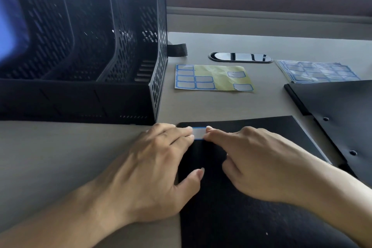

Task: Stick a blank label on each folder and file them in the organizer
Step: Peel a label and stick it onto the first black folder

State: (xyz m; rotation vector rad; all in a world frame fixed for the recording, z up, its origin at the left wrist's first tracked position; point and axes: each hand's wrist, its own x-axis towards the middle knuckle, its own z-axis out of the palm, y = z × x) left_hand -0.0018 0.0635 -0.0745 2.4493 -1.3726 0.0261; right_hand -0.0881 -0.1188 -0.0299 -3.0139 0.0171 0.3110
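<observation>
head view: left hand (153, 167) and right hand (255, 163), fingers extended, press opposite ends of blank label (199, 133) on black folder (241, 217), just beside organizer (100, 86).

White blue-edged label (198, 133) lies on black folder (231, 227) (far-left corner).

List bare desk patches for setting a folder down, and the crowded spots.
Free: grey desk front-left, between black mesh organizer and the black folder being labelled; band between part-used yellow label sheet and that folder. Crowded: right, where stacked label sheets meet a second black folder; centre, where left hand and right hand press the white blue-edged label.
</observation>
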